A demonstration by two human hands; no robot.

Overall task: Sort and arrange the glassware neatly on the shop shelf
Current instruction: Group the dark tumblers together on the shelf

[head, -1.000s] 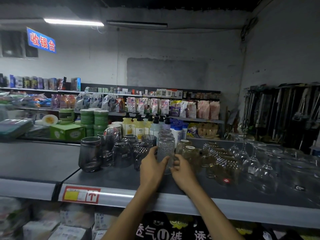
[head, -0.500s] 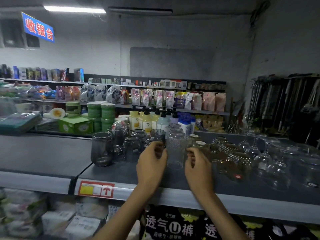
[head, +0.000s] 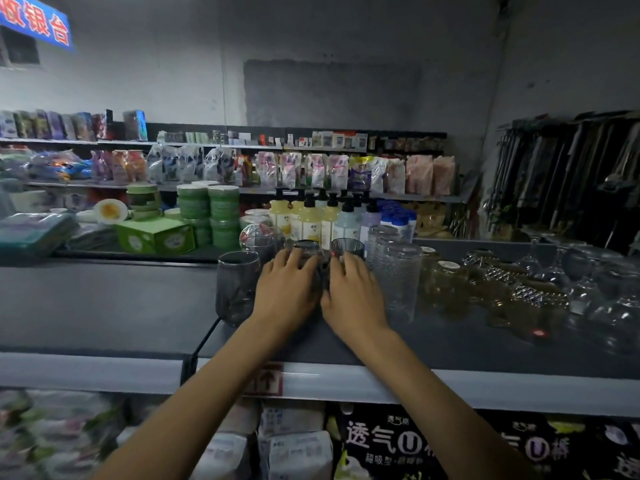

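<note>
Glassware stands on the grey shop shelf (head: 450, 344). My left hand (head: 285, 294) wraps over a dark smoked glass (head: 306, 247) in a cluster at mid-shelf. My right hand (head: 353, 296) sits beside it, fingers closed on a second dark glass (head: 322, 277), with a ribbed dark glass (head: 347, 248) just behind. The hands hide most of both glasses. A grey tumbler (head: 237, 289) stands left of my left hand. A tall clear textured glass (head: 398, 278) stands right of my right hand, untouched.
Amber jars (head: 446, 289), textured glasses (head: 526, 299) and wine glasses (head: 554, 271) crowd the right of the shelf. Pump bottles (head: 311, 220) and green tubs (head: 207, 213) stand behind. A price tag (head: 265, 379) is on the shelf's front edge. Packaged goods fill the shelf below.
Both hands let go of the tall clear textured glass and moved left onto the dark smoked glasses. The view has shifted closer and lower.
</note>
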